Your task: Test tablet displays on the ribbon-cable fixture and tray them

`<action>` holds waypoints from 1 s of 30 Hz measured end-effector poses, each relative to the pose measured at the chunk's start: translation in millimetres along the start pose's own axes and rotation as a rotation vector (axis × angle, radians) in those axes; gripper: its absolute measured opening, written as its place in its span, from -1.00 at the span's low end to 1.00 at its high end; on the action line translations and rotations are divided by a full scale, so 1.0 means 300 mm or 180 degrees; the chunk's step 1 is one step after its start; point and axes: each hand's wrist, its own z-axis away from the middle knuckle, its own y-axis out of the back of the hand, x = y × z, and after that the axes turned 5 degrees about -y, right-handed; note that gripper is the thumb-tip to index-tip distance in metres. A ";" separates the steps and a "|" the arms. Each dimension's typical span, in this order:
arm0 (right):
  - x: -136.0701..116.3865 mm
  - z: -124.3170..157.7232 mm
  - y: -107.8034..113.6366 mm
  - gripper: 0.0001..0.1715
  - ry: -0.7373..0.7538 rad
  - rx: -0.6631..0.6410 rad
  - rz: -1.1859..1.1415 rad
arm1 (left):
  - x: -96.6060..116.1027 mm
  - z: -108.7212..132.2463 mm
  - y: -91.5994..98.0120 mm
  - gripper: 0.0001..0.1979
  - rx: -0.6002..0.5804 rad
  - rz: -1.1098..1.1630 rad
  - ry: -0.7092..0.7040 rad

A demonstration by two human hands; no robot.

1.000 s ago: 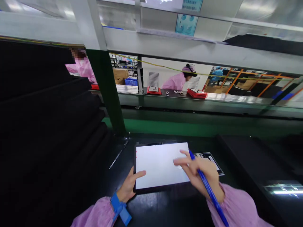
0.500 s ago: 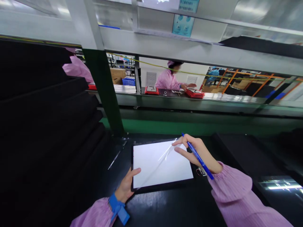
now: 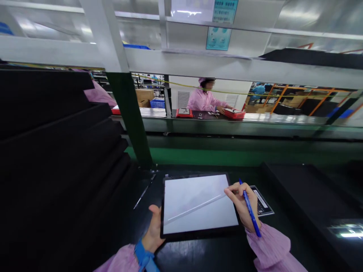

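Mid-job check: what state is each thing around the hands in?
Tablet: lit white
Film: apparently creased diagonally across tablet
Pen: held aslant in right hand
Left hand: at tablet's left edge, thumb raised
Thin tool: lying loose
Card: lying flat, partly hidden

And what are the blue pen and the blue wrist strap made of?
Blue pen: probably hard plastic, smooth and perhaps slightly glossy; its body looks stiff and straight.

Blue wrist strap: maybe fabric or soft plastic, since it looks matte and bends around.
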 end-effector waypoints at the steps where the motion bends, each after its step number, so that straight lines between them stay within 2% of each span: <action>1: 0.009 0.001 -0.001 -0.46 -0.0039 0.0097 -0.0052 | 0.001 -0.002 -0.001 -0.07 -0.0039 0.0104 -0.0042; 2: 0.018 0.000 -0.002 -0.46 -0.0073 0.0217 -0.0095 | 0.002 -0.004 -0.002 -0.04 -0.0056 0.0173 -0.0093; 4: 0.039 -0.002 -0.001 -0.46 -0.0123 0.0448 -0.0145 | 0.001 -0.006 -0.004 -0.10 -0.0079 0.0119 -0.0235; 8: 0.077 -0.002 0.005 -0.48 -0.0019 0.0707 -0.0081 | -0.003 0.000 -0.008 -0.51 0.0042 -0.0349 -0.0469; 10: 0.091 0.003 0.008 -0.50 0.0135 0.0849 0.0012 | -0.004 0.007 -0.015 -0.59 0.0265 -0.0491 -0.0501; 14: 0.112 0.019 0.007 -0.54 0.0500 0.1201 0.0245 | -0.003 0.020 -0.032 -0.59 0.0509 -0.0571 -0.0490; 20: 0.127 0.038 0.005 -0.61 0.0875 0.1462 0.0469 | -0.002 0.013 -0.016 -0.45 0.0173 -0.0434 -0.0169; 24: 0.133 0.041 0.010 -0.60 0.0881 0.1474 0.0470 | -0.002 0.001 0.004 -0.47 0.0010 -0.0585 -0.0385; 30: 0.135 0.043 0.013 -0.58 0.0804 0.1444 0.0412 | 0.001 -0.002 0.002 -0.50 0.0130 -0.0769 -0.0453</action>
